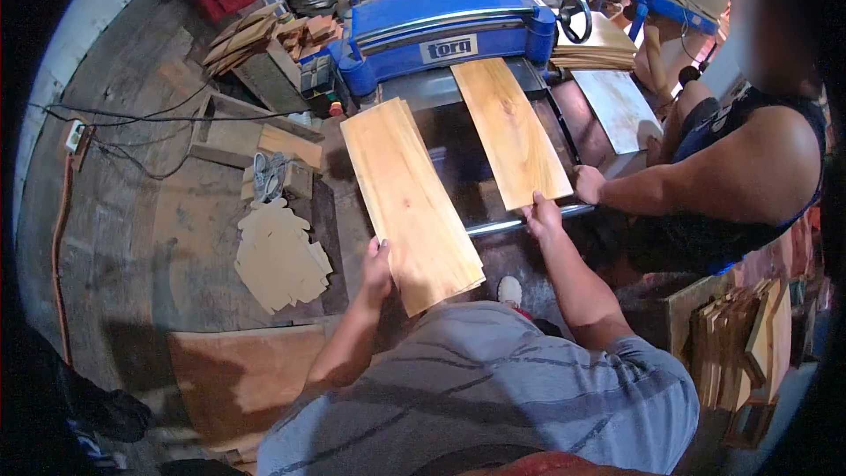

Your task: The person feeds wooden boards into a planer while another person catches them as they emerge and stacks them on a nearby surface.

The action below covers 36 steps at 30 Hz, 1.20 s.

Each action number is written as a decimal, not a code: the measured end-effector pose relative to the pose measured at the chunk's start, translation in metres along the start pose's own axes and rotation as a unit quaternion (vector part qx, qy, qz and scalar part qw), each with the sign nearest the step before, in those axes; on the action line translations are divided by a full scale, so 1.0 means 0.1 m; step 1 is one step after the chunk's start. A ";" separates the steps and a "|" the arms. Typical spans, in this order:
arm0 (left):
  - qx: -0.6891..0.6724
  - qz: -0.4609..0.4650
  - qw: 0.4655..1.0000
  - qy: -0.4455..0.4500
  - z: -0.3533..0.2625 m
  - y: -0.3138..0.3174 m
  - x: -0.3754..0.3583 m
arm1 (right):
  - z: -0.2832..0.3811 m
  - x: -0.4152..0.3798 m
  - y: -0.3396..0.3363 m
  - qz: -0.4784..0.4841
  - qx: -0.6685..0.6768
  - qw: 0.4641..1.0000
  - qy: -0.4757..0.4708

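My left hand grips the edge of a short stack of wooden boards, tilted in front of my body. Its fingers curl over the left side. With my right hand I pinch the near end of a single wooden board, thumb on top. That board's far end lies at the mouth of a blue thickness planer marked "torq". A co-worker's hand is close to the board's near right corner, by the metal roller.
The co-worker sits at the right beside a pale board. Stacked boards stand at lower right. On the left floor are a wooden crate, a cardboard-coloured pile and black cables. More wood pieces lie beside the planer.
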<state>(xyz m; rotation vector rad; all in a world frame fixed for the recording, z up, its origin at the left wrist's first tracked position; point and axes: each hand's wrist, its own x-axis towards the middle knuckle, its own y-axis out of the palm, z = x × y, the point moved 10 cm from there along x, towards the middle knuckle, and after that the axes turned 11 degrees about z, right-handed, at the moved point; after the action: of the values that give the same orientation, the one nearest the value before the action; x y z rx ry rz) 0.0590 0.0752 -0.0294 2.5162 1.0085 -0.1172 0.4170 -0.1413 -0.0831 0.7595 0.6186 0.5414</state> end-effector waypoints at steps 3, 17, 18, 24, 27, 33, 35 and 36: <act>0.011 -0.015 0.999 -0.029 0.03 -0.06 -0.20 | -0.11 -0.07 -0.13 -0.121 0.021 0.992 -0.001; 0.051 -0.074 0.994 -0.064 0.03 -0.09 -0.13 | 0.08 0.84 -0.02 -0.106 0.073 0.980 -0.151; 0.051 -0.080 0.993 -0.075 -0.06 0.02 -0.17 | 0.08 0.87 0.01 -0.098 0.086 0.981 -0.145; 0.050 -0.091 0.992 -0.067 -0.12 0.05 -0.18 | 0.08 1.02 0.07 -0.140 0.043 0.976 -0.161; 0.077 -0.093 0.991 -0.051 -0.16 0.06 -0.18 | 0.06 1.10 0.09 -0.147 0.043 0.977 -0.150; 0.052 -0.095 0.993 -0.047 -0.24 0.18 -0.20 | 0.03 1.35 0.08 -0.147 0.031 0.979 -0.139; 0.052 -0.102 0.992 -0.057 -0.25 0.19 -0.20 | 0.01 1.47 0.05 -0.140 0.012 0.982 -0.124; 0.052 -0.107 0.991 -0.064 -0.24 0.18 -0.20 | -0.01 1.51 0.03 -0.132 -0.007 0.985 -0.110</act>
<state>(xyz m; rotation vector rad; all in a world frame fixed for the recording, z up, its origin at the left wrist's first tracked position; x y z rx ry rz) 0.0543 0.0605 0.0031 2.4477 1.2459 -0.3988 0.5207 -0.0419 -0.1283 0.7006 0.4988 0.2144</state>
